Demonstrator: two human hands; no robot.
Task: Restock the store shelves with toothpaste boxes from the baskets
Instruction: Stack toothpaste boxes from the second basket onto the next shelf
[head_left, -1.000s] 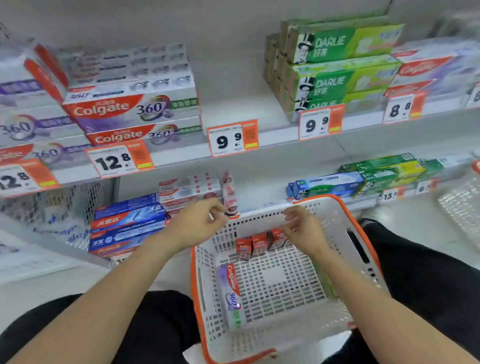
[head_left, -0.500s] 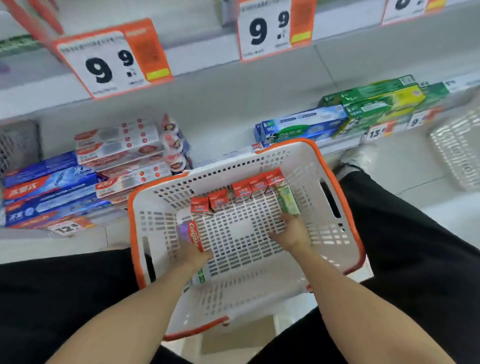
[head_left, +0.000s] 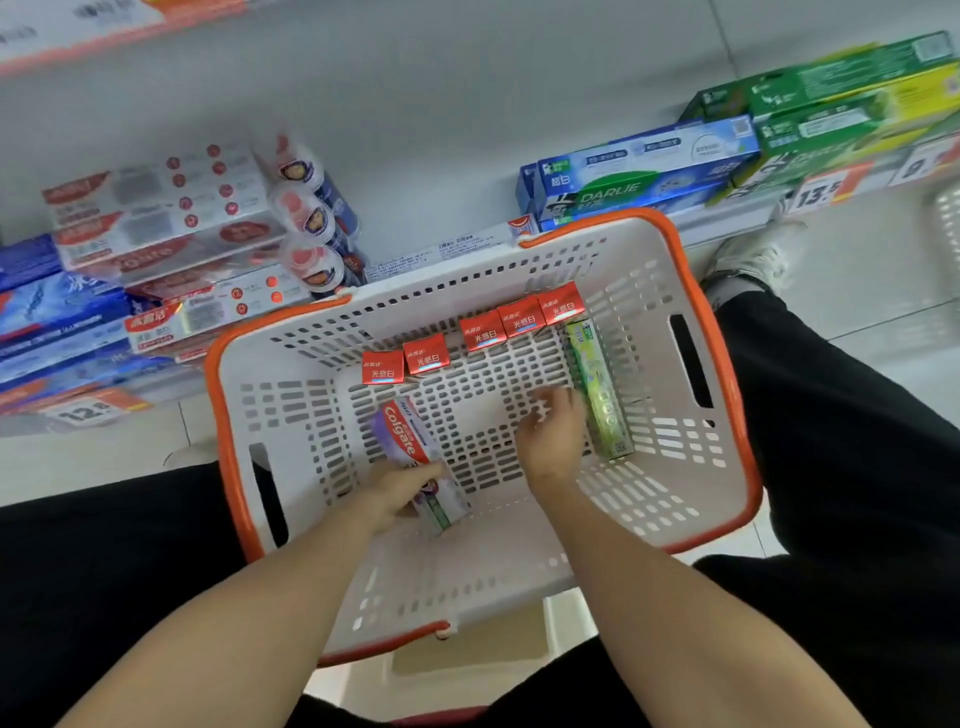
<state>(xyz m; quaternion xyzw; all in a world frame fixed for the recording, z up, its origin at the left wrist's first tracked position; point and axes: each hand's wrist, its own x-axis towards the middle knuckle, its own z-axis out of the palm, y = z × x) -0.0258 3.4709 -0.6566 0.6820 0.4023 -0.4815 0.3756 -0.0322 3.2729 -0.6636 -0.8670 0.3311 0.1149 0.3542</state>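
A white basket with an orange rim (head_left: 727, 364) sits between my knees. Inside, my left hand (head_left: 397, 491) grips a purple and red Colgate box (head_left: 410, 441) lying at the basket's left. My right hand (head_left: 553, 439) hovers over the basket floor with fingers spread, just left of a green toothpaste box (head_left: 600, 395) that lies along the right side. Several small red boxes (head_left: 483, 332) stand in a row against the far wall of the basket.
The bottom shelf (head_left: 441, 249) lies beyond the basket, with red and white Colgate boxes (head_left: 156, 218) and blue boxes (head_left: 57, 312) at left, blue Darlie boxes (head_left: 644, 171) and green boxes (head_left: 841, 104) at right. A second white basket (head_left: 948, 223) shows at the right edge.
The view tilted further down onto the basket. My left hand closed around the Colgate box. My right hand drew back from the green box toward the middle of the basket floor.
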